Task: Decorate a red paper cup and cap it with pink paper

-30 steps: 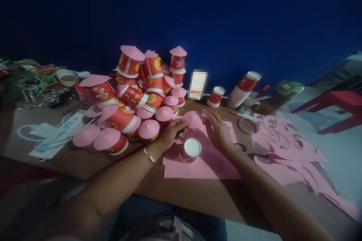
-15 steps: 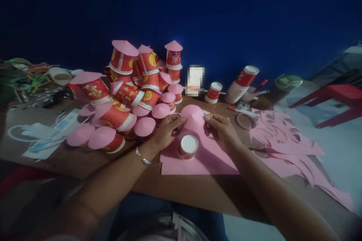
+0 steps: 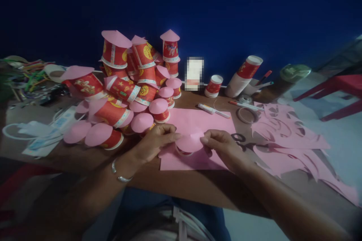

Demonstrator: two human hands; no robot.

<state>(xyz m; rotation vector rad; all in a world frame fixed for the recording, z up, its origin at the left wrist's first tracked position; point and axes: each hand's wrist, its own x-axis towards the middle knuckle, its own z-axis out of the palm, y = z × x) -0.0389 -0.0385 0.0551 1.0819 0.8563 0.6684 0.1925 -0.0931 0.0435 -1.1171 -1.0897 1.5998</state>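
The left hand (image 3: 158, 141) and right hand (image 3: 222, 145) pinch a pink cone (image 3: 190, 144) by opposite edges, over a cup (image 3: 183, 153) on pink sheets (image 3: 178, 164). Gold print (image 3: 147, 51) on piled red cups (image 3: 110, 113) is too small to read.

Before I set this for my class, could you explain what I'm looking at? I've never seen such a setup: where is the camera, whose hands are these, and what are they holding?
There's no machine here. A person wears a camera on their head, looking forward and down at their own bare hands. The left hand and right hand hold a pink paper cone between them, above a small cup. Pink sheets lie underneath on the table. Red cups with pink cones are piled at left; cut paper scraps lie at right.
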